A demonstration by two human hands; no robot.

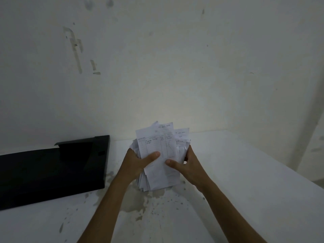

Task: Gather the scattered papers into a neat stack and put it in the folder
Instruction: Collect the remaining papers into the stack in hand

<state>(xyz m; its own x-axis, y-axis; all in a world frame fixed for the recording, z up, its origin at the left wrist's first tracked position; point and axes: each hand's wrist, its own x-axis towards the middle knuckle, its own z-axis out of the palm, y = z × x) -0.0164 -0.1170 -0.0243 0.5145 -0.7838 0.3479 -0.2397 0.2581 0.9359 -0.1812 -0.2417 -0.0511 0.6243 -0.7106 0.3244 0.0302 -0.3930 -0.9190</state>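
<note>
White wall [175, 58] rose behind the stained table [245, 172]. Left of the papers [157, 142] lay the black folder [52, 172], open, I judged, to receive them. I gripped the papers upright between left hand [138, 162] and right hand [189, 163], probably to square the uneven edges.

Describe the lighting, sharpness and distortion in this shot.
Head view: dim overall, one bright pool on the wall behind the papers; black folder sinks into near-featureless dark; handwriting on the top sheet soft, unreadable; table edge bends from wide-angle distortion; left hand and right hand underexposed.
</note>
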